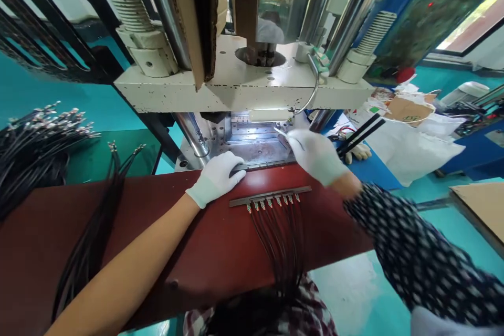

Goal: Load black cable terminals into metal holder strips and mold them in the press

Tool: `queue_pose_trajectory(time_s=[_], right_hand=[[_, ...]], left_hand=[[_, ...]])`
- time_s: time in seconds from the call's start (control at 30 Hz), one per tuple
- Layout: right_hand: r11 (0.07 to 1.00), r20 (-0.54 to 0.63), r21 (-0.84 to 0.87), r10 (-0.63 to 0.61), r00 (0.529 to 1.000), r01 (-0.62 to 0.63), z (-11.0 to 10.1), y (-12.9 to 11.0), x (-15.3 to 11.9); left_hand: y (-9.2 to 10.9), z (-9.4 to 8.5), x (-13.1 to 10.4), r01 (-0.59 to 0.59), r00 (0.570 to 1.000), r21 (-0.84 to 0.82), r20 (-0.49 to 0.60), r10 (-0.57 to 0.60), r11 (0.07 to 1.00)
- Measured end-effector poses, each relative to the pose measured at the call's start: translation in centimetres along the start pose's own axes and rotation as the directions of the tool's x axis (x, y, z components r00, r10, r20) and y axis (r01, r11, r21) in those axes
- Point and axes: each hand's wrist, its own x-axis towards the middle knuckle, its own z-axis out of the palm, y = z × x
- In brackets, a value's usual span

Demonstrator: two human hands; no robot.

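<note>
Here, maroon table (208,247), teal floor (444,231), left fingers (232,159) around bar (263,165), right fingers (294,140) around tool (279,130).

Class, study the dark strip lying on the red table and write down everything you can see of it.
The strip is long, narrow and straight, dull grey-brown, and looks like metal. It lies on the red table, slightly aslant, its right end farther from the wearer. Small metallic cable ends sit in a row along its near edge; from them, thin black cables run toward the wearer's lap. Neither gloved hand touches it.
</note>
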Motion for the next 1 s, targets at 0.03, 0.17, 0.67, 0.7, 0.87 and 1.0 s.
queue_pose_trajectory(time_s=[0.03, 0.17, 0.67, 0.7, 0.87, 1.0], right_hand=[[0.999, -0.041, -0.005, 0.049, 0.998, -0.05, -1.6, 0.5, -3.5], [0.919, -0.303, 0.028, 0.383, 0.873, -0.394, -4.3, 5.0, -21.5], [0.638, -0.211, 0.547, 0.731, 0.649, -0.542, 0.6, 6.3, -27.0], [0.547, -0.048, 0.692, 0.685, 0.727, -0.471, 0.5, 4.3, -24.1], [-0.284, 0.618, 0.767, 0.086, 0.782, -0.575, 4.7, -4.7, -14.7], [-0.581, 0.729, 0.388, -0.281, 0.624, -0.715, 9.1, -9.6, -13.1]], left_hand=[[0.4, -0.3, -0.1, 0.0, 0.999, 0.011, -0.054, 0.001, 1.0], [4.2, -1.6, -0.4, -0.083, 0.99, -0.03, -0.118, 0.079, 0.996], [10.2, 0.6, 0.6, 0.096, 0.963, -0.06, 0.257, -0.077, 0.994], [9.7, -0.1, 1.3, 0.108, 0.972, -0.094, 0.22, -0.085, 0.99], [6.5, -3.1, 7.0, -0.007, 1.0, -0.013, -0.019, 0.007, 1.0], [3.3, -3.0, 9.6, -0.067, 0.995, 0.121, -0.059, 0.074, 0.99]])
